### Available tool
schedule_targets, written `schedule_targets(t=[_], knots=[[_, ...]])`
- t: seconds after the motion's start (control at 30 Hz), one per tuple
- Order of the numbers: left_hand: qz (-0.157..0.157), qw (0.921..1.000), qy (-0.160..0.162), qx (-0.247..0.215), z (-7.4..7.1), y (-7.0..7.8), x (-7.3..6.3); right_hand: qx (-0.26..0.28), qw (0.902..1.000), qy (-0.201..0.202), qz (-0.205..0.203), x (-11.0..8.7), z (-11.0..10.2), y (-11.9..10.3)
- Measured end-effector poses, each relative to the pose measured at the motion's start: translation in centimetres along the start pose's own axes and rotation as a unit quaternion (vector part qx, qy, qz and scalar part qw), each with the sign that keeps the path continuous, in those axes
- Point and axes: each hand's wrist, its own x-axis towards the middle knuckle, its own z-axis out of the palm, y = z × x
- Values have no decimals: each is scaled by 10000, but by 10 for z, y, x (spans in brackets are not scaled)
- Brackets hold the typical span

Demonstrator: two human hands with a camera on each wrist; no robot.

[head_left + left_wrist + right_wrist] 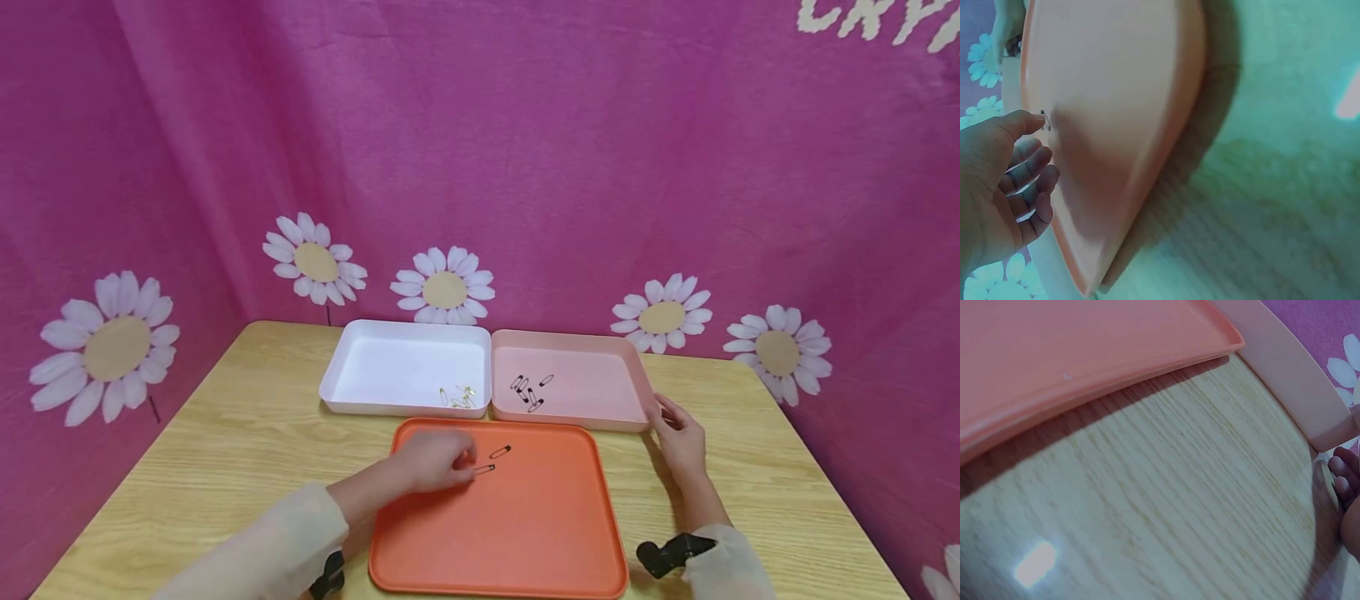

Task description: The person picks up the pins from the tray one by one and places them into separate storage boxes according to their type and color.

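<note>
My left hand [438,461] hovers low over the orange tray [495,533], fingertips beside a black safety pin [485,469]. Another black safety pin [500,452] lies just beyond it. In the left wrist view the thumb of the left hand [1004,181] reaches out near the pins, its other fingers loosely curled; no pin is plainly pinched. My right hand [681,442] rests against the near right corner of the pink tray [630,375]. The right wrist view shows only part of the right hand [1347,478], its fingers loosely bent beside that corner.
Several black safety pins [522,388] lie in the pink tray. Left of it, touching, stands a white tray [390,367] with several gold safety pins [467,396]. All rest on a wooden table [217,433] against a magenta flowered curtain [525,150].
</note>
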Motion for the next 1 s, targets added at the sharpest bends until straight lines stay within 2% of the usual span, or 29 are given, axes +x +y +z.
schedule_targets(t=[0.17, 0.4, 0.63, 1.0], knots=[[100, 9998, 13, 143, 7, 0, -2, 87, 10000, 23, -40, -1, 1, 0], [221, 9992, 102, 319, 13, 2, 1, 254, 9991, 40, -351, -5, 0, 1], [372, 9982, 201, 433, 13, 4, 3, -37, 10000, 14, 82, 0, 1, 1], [77, 9996, 6, 277, 9, 8, 5, -82, 9999, -1, 133, 3, 1, 3]])
